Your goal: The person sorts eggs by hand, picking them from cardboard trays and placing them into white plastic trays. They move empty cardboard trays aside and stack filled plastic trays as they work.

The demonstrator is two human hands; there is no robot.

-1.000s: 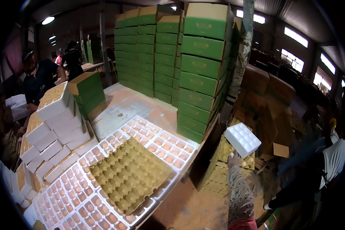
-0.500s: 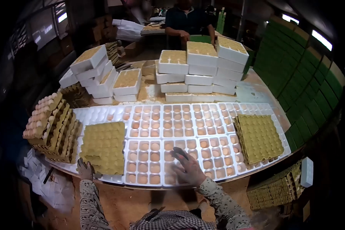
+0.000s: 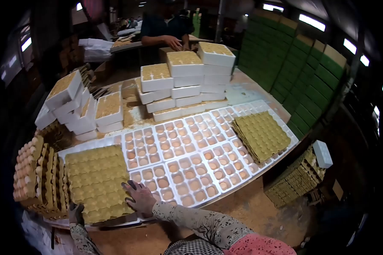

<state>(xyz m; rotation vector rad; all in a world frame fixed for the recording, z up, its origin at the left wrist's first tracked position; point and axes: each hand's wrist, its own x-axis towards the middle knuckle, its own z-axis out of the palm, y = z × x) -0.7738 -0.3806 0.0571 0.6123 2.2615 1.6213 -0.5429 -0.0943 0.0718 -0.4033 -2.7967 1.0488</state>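
Observation:
An olive pulp egg tray (image 3: 98, 180) lies face down over the left part of the white plastic trays. At its right edge is my right hand (image 3: 140, 197), gloved at the fingertips, with fingers spread against the tray's side. My left hand (image 3: 76, 213) is at the tray's near left corner, its fingers bent round the edge. Eggs fill the cells of the white trays (image 3: 193, 163) to the right of my hands. Near my left hand stands a leaning stack of egg-filled pulp trays (image 3: 40, 178).
Empty pulp trays (image 3: 264, 134) are stacked on the table's right part. White foam boxes (image 3: 185, 70) stand behind, with more (image 3: 68, 106) at the left. A person (image 3: 166, 32) stands beyond them. Green boxes (image 3: 293, 70) line the right side. More pulp trays (image 3: 293, 182) stand below the table edge.
My right hand has moved left from above the eggs to the pulp tray's right edge. The view has turned right and tilted. The other person's hands have moved closer together.

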